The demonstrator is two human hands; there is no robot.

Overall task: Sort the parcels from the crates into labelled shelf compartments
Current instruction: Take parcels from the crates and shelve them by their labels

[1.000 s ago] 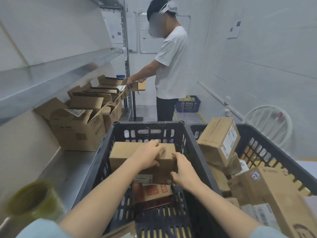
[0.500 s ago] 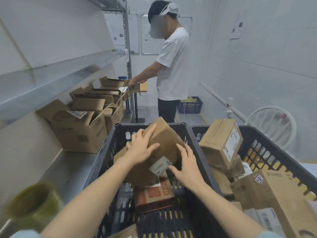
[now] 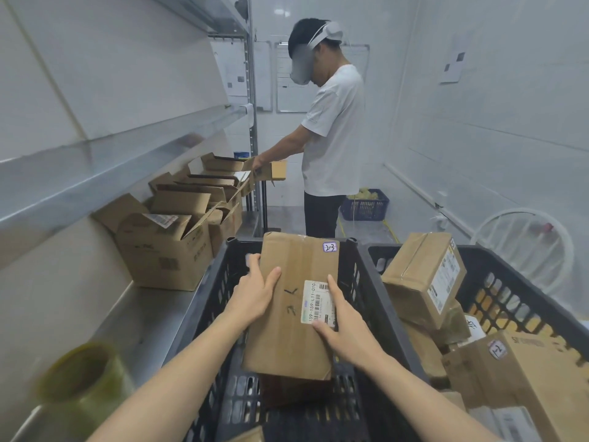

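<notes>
Compared with half a second ago, the parcel (image 3: 288, 333) no longer stands tilted on a corner. Its broad face is now turned up toward the camera, and it sits higher over the left crate (image 3: 204, 301). A second ago it lay low inside that crate.

Its long axis runs away from the wearer, the far end over the crate's far rim and the near end toward the wearer. A printed label (image 3: 314, 303) lies on the face at the right, and a small sticker (image 3: 330, 247) marked 23 sits at the far right corner.

Both hands hold the parcel. The left hand (image 3: 255, 295) grips the left edge with its thumb on the face. The right hand (image 3: 345, 327) grips the right edge with its thumb beside the label.

The right crate (image 3: 497, 291) stands against the left one and holds more parcels (image 3: 424, 279).

To the left runs a steel shelf (image 3: 153, 317) carrying open cartons (image 3: 162, 250), with a blurred roll of tape (image 3: 79, 381) at its near end. A second person (image 3: 331, 132) stands at the far end of the shelf, with a blue basket (image 3: 365, 204) on the floor behind. The walls are white.
</notes>
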